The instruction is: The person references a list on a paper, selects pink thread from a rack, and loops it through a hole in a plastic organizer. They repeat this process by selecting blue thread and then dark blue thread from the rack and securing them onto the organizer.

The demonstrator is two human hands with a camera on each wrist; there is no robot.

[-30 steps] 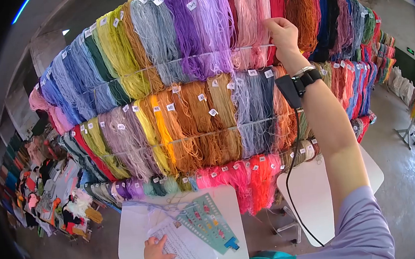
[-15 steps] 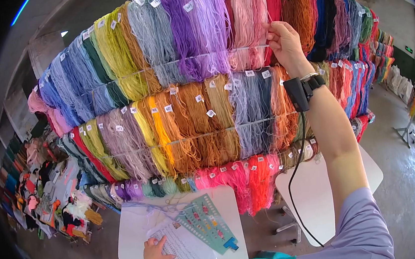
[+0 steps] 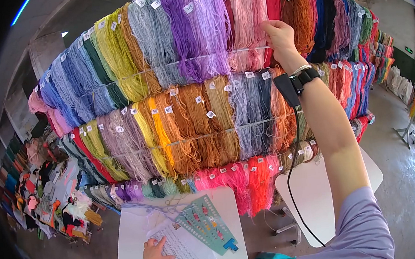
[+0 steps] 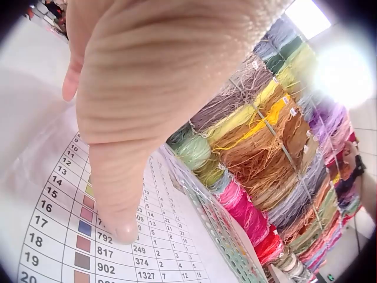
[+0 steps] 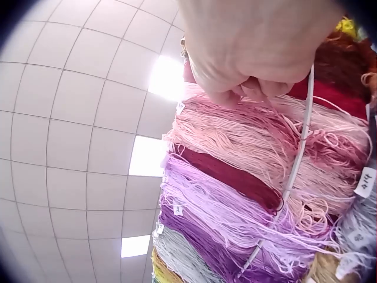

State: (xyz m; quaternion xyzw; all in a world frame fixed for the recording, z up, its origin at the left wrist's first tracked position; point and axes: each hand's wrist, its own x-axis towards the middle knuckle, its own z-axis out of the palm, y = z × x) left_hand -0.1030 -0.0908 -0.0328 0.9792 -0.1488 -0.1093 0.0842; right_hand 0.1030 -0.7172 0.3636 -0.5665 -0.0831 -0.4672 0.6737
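Note:
My right hand (image 3: 281, 40) is raised to the top row, at the edge of the pink thread hanks (image 3: 244, 21) beside a red one. In the right wrist view its curled fingers (image 5: 250, 91) pinch some pink strands (image 5: 235, 127). My left hand (image 3: 153, 256) rests on a printed sheet (image 3: 183, 249) on the white table (image 3: 130, 237). Seen from the left wrist, the thumb (image 4: 118, 200) lies on the chart (image 4: 159, 253) by the rows numbered 15 to 17, fingers relaxed. A green card (image 3: 207, 222) with coloured bits lies right of the sheet.
Labelled hanks in many colours hang in rows, held by thin cross cords (image 3: 203, 135). A second white table (image 3: 308, 194) stands at the right, with a black cable (image 3: 291, 191) from my right wrist passing before it. Fabric scraps (image 3: 54, 199) are heaped at the left.
My right hand dipped slightly and its fingers shifted at the pink strands, then it moved a little left. The view has shifted slightly. My left hand stays on the sheet.

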